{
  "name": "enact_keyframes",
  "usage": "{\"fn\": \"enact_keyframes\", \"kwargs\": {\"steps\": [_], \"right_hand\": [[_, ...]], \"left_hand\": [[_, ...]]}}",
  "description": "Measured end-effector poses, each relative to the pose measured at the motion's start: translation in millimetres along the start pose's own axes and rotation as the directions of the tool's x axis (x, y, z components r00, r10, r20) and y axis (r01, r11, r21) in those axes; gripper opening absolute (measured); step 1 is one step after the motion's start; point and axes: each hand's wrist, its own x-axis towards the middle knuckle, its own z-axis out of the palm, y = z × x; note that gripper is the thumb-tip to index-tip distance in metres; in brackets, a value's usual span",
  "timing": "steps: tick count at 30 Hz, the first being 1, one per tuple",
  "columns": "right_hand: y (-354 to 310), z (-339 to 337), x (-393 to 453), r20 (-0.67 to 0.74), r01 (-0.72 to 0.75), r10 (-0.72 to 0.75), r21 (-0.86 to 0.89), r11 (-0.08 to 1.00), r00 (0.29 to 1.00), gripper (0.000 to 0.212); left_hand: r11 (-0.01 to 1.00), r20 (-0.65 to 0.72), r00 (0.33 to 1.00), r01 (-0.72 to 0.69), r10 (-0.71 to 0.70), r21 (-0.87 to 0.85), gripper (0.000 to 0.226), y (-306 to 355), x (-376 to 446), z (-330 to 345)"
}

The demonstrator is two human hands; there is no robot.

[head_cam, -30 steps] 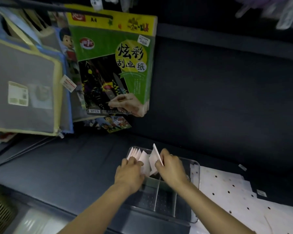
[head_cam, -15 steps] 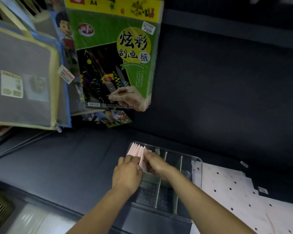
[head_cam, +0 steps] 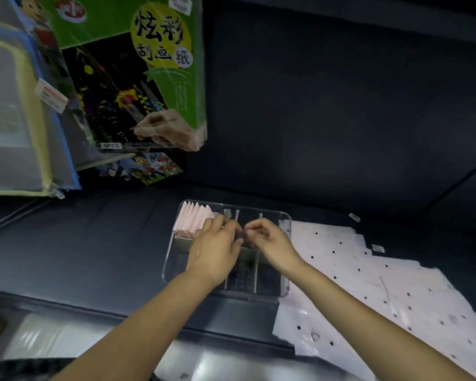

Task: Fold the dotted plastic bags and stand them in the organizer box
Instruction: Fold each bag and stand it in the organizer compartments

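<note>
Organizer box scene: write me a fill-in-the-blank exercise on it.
1. The folded pink bags stand in the box's far ____ compartment.
2. The clear organizer box rests on a ____ surface.
3. The flat dotted bags lie to the ____ of the box.

Missing words: left; dark; right

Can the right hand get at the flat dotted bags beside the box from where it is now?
Probably yes. The right hand is over the clear box, and the dotted bags lie flat just to its right, uncovered. It seems to hold nothing; blur hides its fingers.
</note>
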Motion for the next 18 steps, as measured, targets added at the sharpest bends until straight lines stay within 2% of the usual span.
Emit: {"fn": "enact_keyframes", "kwargs": {"steps": [3, 5, 8, 11, 12, 14, 16, 18], "right_hand": [[43.0, -58.6, -60.9, -0.068, -0.040, 0.031, -0.135, 0.990, 0.997, 0.010], [79.5, -90.7, -104.2, -0.071, -0.121, 0.104, -0.314, 0.942, 0.992, 0.017], [127.3, -119.4, -164.1, 0.047, -0.136, 0.205, -0.600, 0.788, 0.978, 0.049], [161.3, -128.8, -205.0, 0.152, -0.029, 0.219, -0.758, 0.652, 0.964, 0.072], [169.3, -129.0, -213.3, 0.154, 0.004, 0.191, -0.789, 0.614, 0.969, 0.070], [178.9, -128.9, -221.7, 0.131, 0.041, 0.107, -0.796, 0.603, 0.986, 0.052], [181.3, -130.8, -221.6, 0.121, 0.067, 0.039, -0.757, 0.650, 0.992, 0.028], [180.2, -136.5, -219.2, 0.118, 0.049, 0.045, -0.688, 0.724, 0.992, 0.024]], "left_hand": [[0.988, 0.092, 0.984, -0.146, 0.150, -0.055, 0.024, 36.2, -13.0, 12.9], [0.975, 0.215, 0.952, -0.203, 0.217, -0.085, 0.024, 56.3, -25.6, 28.3], [0.972, 0.436, 0.868, -0.215, 0.237, -0.098, 0.030, 79.0, -49.3, 61.8], [0.976, 0.618, 0.761, -0.209, 0.198, -0.054, 0.044, 92.6, -72.4, 99.2], [0.981, 0.650, 0.742, -0.192, 0.166, -0.033, 0.050, 94.0, -80.1, 109.9], [0.989, 0.674, 0.732, -0.150, 0.100, 0.017, 0.060, 93.8, -95.9, 128.1], [0.984, 0.665, 0.743, -0.160, 0.069, 0.077, 0.066, 92.3, -109.4, 141.2], [0.980, 0.640, 0.765, -0.169, 0.063, 0.105, 0.068, 93.0, -116.7, 147.8]]}}
